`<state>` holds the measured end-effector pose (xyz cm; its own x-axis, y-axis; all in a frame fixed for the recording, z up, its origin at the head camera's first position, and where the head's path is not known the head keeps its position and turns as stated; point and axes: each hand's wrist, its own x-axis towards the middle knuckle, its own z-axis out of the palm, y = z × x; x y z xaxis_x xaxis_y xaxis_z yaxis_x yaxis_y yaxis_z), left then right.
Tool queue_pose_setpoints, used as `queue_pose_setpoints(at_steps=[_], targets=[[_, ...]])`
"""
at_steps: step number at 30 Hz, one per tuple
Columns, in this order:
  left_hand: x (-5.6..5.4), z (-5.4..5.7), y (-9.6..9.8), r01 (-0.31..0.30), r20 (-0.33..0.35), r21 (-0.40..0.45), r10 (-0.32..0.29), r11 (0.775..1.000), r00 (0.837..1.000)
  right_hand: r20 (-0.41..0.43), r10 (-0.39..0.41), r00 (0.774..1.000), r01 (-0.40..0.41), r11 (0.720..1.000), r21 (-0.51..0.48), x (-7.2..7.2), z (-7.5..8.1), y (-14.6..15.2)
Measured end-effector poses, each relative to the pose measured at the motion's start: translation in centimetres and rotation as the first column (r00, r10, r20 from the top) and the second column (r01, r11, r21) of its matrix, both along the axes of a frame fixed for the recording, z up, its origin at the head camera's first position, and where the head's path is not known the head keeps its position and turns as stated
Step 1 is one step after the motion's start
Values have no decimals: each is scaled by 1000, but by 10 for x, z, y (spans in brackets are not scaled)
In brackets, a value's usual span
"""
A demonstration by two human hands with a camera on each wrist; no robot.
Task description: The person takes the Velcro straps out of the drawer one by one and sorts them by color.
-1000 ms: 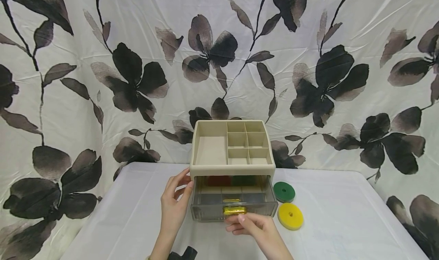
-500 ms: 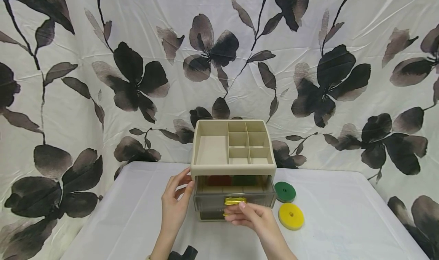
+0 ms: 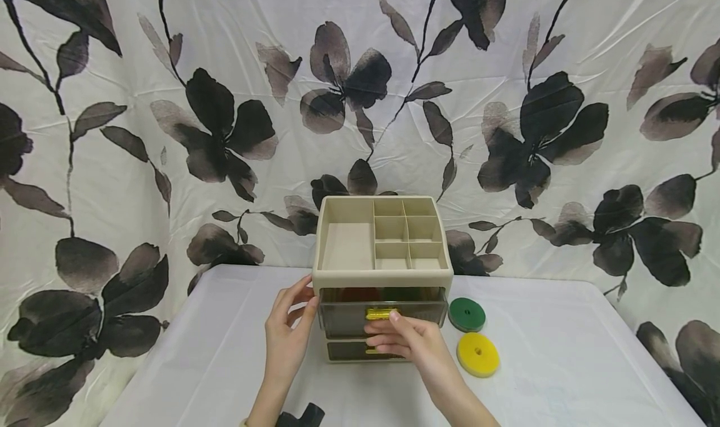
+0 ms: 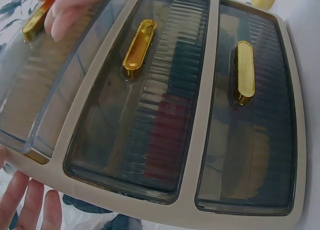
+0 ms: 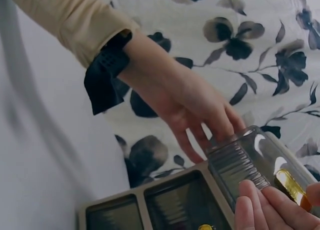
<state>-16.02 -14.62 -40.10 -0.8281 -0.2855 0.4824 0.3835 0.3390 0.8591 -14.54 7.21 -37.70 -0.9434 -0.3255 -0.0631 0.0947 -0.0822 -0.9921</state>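
Drawer (image 3: 343,320) juts from the organizer (image 3: 382,279), right hand (image 3: 415,341) pinching its gold handle (image 3: 379,314), left hand (image 3: 289,328) touching the side, fingers relaxed; only wrist views show the middle drawer (image 4: 107,135) (head view hides it).

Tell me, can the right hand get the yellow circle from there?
Probably yes. The yellow circle lies on the white table near the right hand, with nothing visible covering it or in between. That hand is at the gold handle of the open drawer, though, so it would likely leave that first.
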Motion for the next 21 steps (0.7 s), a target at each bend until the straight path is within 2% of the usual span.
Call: queue_pose_setpoints(at_steps=[14, 21], targets=[[0, -1, 0, 3, -12, 2, -3, 1000, 1000, -3, -20, 1000, 20, 1000, -9, -25, -3, -3], [0, 0, 1, 5, -6, 12, -5, 1000, 1000, 7, -17, 1000, 17, 1000, 1, -29, -2, -3]])
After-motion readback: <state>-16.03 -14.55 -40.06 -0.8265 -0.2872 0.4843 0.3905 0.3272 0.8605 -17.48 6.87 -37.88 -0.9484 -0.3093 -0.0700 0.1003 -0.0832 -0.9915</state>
